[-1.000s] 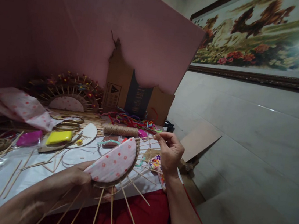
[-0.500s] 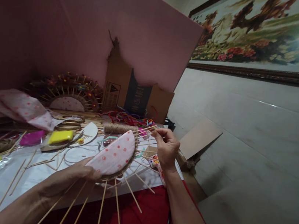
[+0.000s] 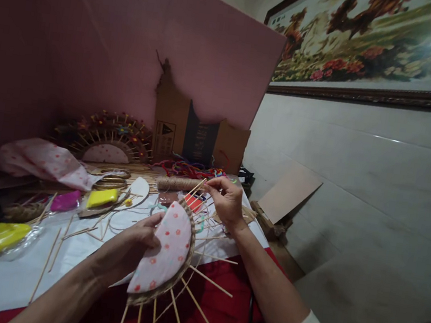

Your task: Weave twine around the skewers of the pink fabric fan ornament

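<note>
A half-round piece [image 3: 166, 248], covered in pale pink fabric with red flowers, is edged with twine. Thin wooden sticks [image 3: 209, 281] fan out from its curved edge. My left hand [image 3: 140, 239] is closed on its straight side, thumb on the fabric, the other fingers partly hidden behind. At the upper end of the fan, my right hand [image 3: 226, 200] pinches the tip of a stick between thumb and fingertips. Whether it also holds twine I cannot tell. A loose strand of twine hangs across the lower sticks.
A twine roll [image 3: 180, 184], scissors [image 3: 110, 181] and yellow clay packs [image 3: 101, 198] lie on the white-covered table [image 3: 76, 265]. Behind stands a similar finished-looking fan [image 3: 106, 153], decorated with flowers, beside torn cardboard [image 3: 171, 118]. Loose sticks [image 3: 45, 266] lie at left.
The half-round piece has turned more upright, and my left hand now grips its straight side higher up. My right hand stays at the upper sticks, slightly further left in view.
</note>
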A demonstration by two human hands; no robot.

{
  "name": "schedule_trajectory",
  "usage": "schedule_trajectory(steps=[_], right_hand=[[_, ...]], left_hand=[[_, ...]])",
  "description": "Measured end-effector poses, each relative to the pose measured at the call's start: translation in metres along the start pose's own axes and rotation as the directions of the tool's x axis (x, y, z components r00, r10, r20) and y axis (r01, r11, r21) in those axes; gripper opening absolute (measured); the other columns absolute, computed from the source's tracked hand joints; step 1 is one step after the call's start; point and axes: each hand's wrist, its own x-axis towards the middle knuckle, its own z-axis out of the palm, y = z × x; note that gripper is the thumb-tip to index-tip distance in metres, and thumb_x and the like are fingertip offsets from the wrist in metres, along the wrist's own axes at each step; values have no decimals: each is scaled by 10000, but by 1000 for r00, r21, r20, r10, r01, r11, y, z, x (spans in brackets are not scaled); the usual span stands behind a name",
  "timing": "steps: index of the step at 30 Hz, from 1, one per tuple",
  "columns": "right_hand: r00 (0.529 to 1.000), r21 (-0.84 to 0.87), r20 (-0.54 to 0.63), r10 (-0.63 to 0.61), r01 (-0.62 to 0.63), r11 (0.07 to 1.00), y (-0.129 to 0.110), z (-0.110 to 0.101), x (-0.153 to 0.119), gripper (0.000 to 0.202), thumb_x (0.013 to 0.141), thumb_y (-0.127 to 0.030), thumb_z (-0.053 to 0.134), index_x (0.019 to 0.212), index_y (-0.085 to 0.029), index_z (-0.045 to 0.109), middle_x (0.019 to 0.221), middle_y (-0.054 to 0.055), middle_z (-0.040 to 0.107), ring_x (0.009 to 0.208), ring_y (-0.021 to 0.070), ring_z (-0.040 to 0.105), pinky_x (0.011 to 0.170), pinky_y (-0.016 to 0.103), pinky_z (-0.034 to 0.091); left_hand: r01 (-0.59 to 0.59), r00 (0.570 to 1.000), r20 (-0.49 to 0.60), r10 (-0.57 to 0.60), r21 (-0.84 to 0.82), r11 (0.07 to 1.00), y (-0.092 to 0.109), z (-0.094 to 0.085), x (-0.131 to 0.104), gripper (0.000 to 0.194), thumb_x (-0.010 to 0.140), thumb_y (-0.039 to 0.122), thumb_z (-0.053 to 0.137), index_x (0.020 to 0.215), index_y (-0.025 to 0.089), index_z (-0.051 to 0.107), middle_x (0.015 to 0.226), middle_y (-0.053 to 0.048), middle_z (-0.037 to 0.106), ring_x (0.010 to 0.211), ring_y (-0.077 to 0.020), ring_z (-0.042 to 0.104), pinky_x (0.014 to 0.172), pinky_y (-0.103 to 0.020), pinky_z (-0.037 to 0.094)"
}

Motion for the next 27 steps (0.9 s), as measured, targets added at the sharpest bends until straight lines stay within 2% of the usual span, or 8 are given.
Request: schedule_trajectory(steps=[7,11,14,17,19,21,24,27], right_hand=[[979,-37,196,-57,66,997,-14,17,4,46,747,-210,633,708,-197,655,669,-4,659,614,133,574,601,238,419],[939,-76,328,-105,137,988,-19,20,21,32,729,-205,661,713,-179,666,671,-6,648,603,116,546,574,223,392],[882,-73,466,-73,120,990,-22,25,36,22,713,-183,667,722,-165,676,635,-15,631,592,110,539,560,216,388],[836,-24,541,-93,125,992,-28,31,49,59,734,-151,629,737,-171,685,753,11,675,693,127,590,641,236,436],[851,-6,501,-154,181,983,-33,29,57,108,761,-148,594,732,-181,692,897,41,687,833,148,607,763,278,446],[908,-17,385,-164,184,983,-34,19,60,152,800,-193,557,745,-186,698,944,58,684,896,160,602,836,313,429],[985,22,167,32,-36,999,-29,-6,50,213,830,-297,516,816,-182,694,864,54,687,798,156,609,769,316,455],[967,86,73,243,-249,965,-26,-31,17,296,819,-401,517,779,-158,681,765,55,677,677,159,591,667,315,464]], left_hand=[[-29,984,-176,38,56,998,-1,1,3,174,693,189,645,846,171,566,692,-17,651,569,-145,615,549,-244,481],[-47,940,-332,73,88,995,-4,-4,5,164,659,195,681,645,156,522,519,21,574,414,-92,520,397,-177,377],[-87,936,-340,88,17,996,-6,-6,6,125,655,130,664,628,142,543,510,15,587,419,-95,536,408,-177,404],[-12,952,-305,-27,-126,992,-6,-6,9,30,707,125,609,686,116,590,572,-52,652,484,-158,611,505,-253,501],[6,943,-324,-78,-219,976,-4,-6,11,40,749,115,566,736,97,600,576,-74,663,495,-178,631,547,-286,528],[-55,921,-385,-64,-290,955,-1,-7,11,51,770,86,541,776,89,592,558,-66,660,487,-173,634,559,-286,537],[-186,893,-449,17,-335,924,4,-11,10,95,783,70,538,867,78,583,621,-82,686,557,-192,663,612,-318,553],[-328,877,-464,125,-388,861,10,-13,8,184,798,69,534,975,84,582,704,-93,704,649,-198,680,680,-335,557]])
